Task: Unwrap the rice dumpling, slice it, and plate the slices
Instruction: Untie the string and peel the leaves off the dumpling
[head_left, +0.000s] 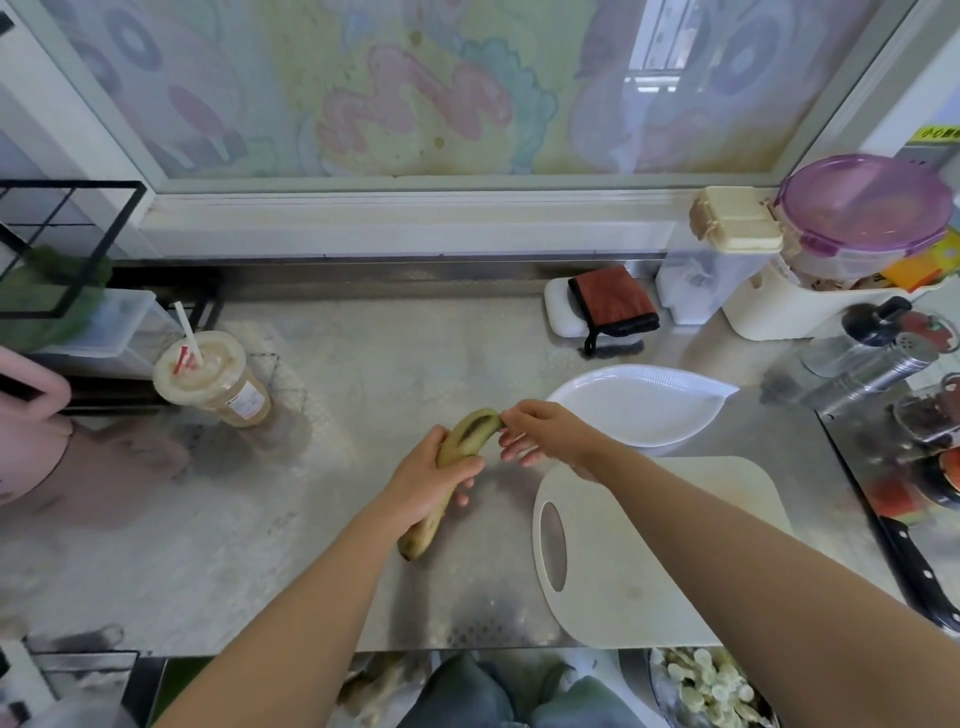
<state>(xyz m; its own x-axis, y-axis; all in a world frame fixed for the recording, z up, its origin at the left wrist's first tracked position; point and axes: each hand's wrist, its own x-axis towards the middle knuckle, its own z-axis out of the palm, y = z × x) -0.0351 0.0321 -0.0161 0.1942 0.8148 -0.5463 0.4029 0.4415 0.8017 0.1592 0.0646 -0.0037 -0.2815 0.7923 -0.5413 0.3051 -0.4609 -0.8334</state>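
A long rice dumpling (466, 434) wrapped in yellow-green leaf is held over the steel counter. My left hand (431, 475) grips its middle, fingers curled round it. My right hand (540, 431) pinches the leaf at the dumpling's far tip, its other fingers spread loose. The lower end of the dumpling (415, 543) sticks out below my left hand. A white leaf-shaped plate (670, 410) lies just right of my hands. A white cutting board (649, 561) lies under my right forearm. A black-handled knife (914, 566) lies at the right edge.
A lidded drink cup with a straw (208, 376) stands at the left. A red-and-black cloth (610, 301) lies on a white block at the back. Containers, a purple-lidded box (862, 208) and spice shakers (878, 353) crowd the right side. A bowl of pale pieces (711, 686) sits below the counter edge.
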